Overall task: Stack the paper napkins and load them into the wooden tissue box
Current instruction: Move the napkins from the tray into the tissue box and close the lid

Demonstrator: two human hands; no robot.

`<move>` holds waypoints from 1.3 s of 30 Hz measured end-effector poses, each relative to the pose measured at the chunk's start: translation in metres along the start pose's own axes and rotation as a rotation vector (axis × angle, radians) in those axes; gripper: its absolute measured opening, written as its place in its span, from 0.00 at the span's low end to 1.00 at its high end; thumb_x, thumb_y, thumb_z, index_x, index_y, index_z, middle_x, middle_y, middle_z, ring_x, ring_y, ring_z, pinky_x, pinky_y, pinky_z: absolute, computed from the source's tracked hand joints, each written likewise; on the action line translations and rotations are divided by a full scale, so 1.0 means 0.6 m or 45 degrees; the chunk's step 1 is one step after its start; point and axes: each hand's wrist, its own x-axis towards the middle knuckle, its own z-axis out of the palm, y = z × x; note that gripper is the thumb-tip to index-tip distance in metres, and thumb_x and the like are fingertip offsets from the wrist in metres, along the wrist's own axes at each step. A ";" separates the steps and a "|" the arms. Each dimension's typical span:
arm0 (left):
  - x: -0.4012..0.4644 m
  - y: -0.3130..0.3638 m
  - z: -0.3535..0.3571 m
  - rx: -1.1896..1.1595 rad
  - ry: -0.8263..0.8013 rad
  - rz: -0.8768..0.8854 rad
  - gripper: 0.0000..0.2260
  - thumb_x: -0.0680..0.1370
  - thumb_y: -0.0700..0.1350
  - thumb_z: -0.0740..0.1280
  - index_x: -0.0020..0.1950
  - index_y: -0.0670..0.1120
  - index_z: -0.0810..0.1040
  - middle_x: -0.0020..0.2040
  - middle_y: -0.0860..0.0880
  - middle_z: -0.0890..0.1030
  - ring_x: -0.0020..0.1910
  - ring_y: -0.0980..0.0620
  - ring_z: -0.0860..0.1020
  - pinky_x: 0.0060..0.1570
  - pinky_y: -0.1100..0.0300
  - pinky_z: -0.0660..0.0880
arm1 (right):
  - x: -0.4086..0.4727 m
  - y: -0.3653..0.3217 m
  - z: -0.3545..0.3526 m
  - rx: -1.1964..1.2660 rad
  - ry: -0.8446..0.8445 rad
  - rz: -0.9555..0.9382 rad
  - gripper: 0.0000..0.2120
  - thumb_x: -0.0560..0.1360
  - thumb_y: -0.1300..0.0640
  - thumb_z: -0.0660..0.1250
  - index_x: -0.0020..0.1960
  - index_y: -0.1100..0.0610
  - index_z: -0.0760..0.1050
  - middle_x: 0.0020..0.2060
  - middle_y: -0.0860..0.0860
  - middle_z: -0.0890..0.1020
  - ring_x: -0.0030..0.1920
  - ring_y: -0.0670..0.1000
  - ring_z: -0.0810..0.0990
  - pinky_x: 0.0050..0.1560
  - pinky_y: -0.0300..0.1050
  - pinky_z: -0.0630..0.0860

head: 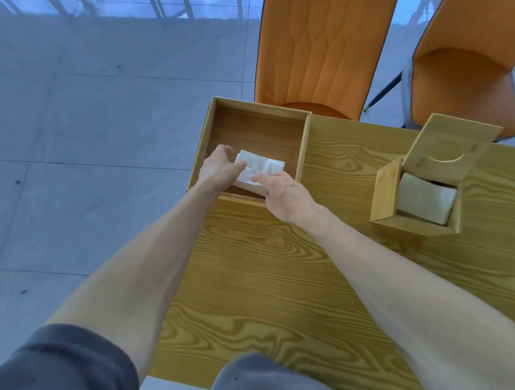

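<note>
A small stack of white paper napkins [262, 166] lies in the near part of a shallow open wooden tray [303, 143] at the table's far left corner. My left hand [220, 169] grips the stack's left edge, thumb on top. My right hand [283, 193] rests on its near right side with fingers pressed on the paper. At the right stands the wooden tissue box [386, 195], its hinged lid [449, 148] tilted open. White napkins [423, 200] sit inside it.
The wood-grain table [305, 281] ends just left of the tray, with grey tiled floor [89, 141] beyond. Two orange chairs [320, 49] [465, 83] stand behind the far edge of the table.
</note>
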 end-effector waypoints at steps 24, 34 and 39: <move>0.001 -0.044 -0.024 -0.384 -0.327 0.253 0.08 0.75 0.39 0.72 0.48 0.52 0.78 0.50 0.50 0.83 0.49 0.53 0.80 0.47 0.63 0.73 | 0.009 0.020 -0.030 0.297 0.411 -0.003 0.23 0.74 0.58 0.71 0.68 0.50 0.73 0.59 0.52 0.82 0.59 0.55 0.80 0.56 0.50 0.77; -0.001 -0.055 -0.019 -0.161 -0.328 0.416 0.18 0.72 0.33 0.72 0.57 0.50 0.81 0.50 0.53 0.81 0.47 0.55 0.78 0.44 0.65 0.78 | -0.008 0.025 -0.012 0.083 0.484 -0.080 0.18 0.74 0.60 0.71 0.63 0.53 0.77 0.55 0.53 0.84 0.53 0.56 0.82 0.56 0.51 0.76; 0.003 -0.059 -0.021 -0.151 -0.227 0.501 0.15 0.71 0.37 0.73 0.54 0.51 0.81 0.53 0.53 0.82 0.53 0.52 0.79 0.53 0.56 0.77 | -0.013 0.023 -0.013 0.084 0.578 -0.143 0.17 0.74 0.59 0.71 0.63 0.53 0.77 0.54 0.52 0.85 0.54 0.55 0.81 0.58 0.52 0.74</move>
